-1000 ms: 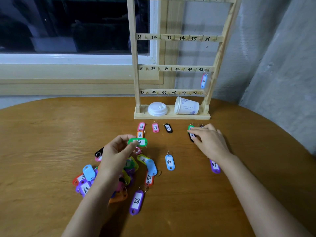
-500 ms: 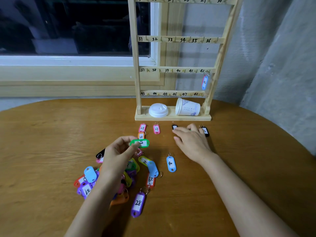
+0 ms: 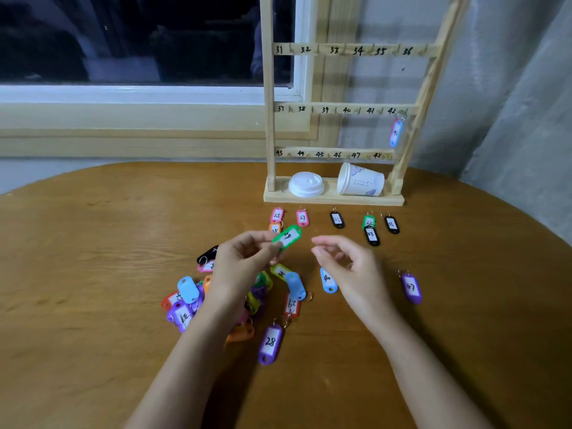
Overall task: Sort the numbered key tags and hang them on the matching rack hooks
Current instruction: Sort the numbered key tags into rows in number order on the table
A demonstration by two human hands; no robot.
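Nearest lies a purple plastic key tag marked 28 [image 3: 270,343], beside a heap of mixed coloured plastic tags [image 3: 185,300] on the round wooden table [image 3: 93,243]. Over the heap, the left hand [image 3: 244,261] pinches a green plastic key tag with a white label [image 3: 288,236] by one end. The right hand [image 3: 346,264] hovers beside it, loosely curled and holding nothing. The tag looks light, stiff and smooth, so a pinch on its flat faces should suffice. Beyond, a row of laid-out tags [image 3: 302,217] fronts the pale wooden numbered rack [image 3: 270,119].
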